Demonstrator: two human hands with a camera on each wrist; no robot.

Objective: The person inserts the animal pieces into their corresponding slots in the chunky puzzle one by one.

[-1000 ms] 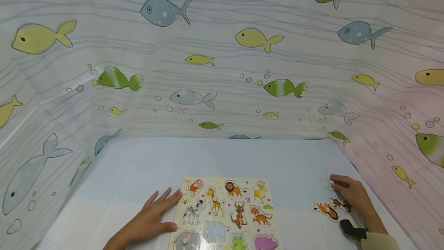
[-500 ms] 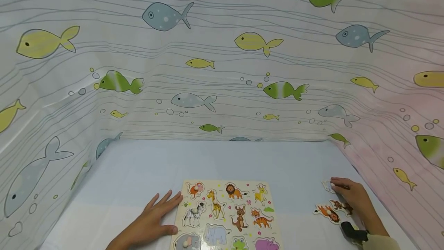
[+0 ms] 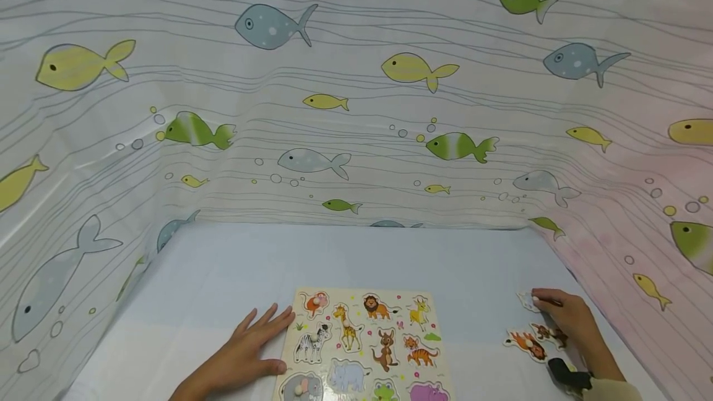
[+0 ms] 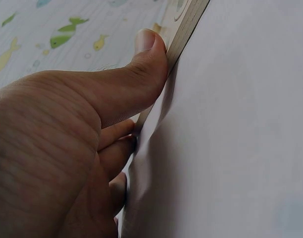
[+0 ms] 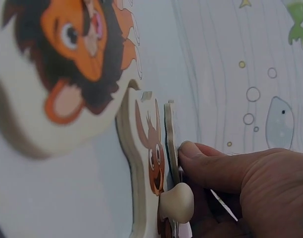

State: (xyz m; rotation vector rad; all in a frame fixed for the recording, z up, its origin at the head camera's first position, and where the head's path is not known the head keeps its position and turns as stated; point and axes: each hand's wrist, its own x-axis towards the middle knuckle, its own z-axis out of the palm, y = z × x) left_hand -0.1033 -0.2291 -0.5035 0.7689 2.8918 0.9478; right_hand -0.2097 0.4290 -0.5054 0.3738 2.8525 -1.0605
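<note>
A wooden animal puzzle board [image 3: 362, 351] lies flat at the front of the table. My left hand [image 3: 239, 351] is spread along its left edge, and in the left wrist view the thumb [image 4: 149, 64] touches the board's side [image 4: 183, 37]. Over at the right, my right hand [image 3: 568, 317] pinches a pale puzzle piece [image 3: 525, 301] near its knob. In the right wrist view that piece [image 5: 170, 134] is seen edge-on by the thumb. A kangaroo piece [image 5: 154, 163] with a round knob and a lion piece [image 3: 526, 344] lie close to this hand.
Monkey [image 3: 315, 303], zebra [image 3: 312, 343] and grey elephant [image 3: 302, 387] pieces with knobs sit in the board. Another piece is partly hidden under the black wrist camera [image 3: 568, 375]. Fish-patterned cloth [image 3: 356, 141] walls the table's back and sides.
The head view has shifted slightly. Both hands stay almost where they were, the left at the board's edge and the right at the pale piece.
</note>
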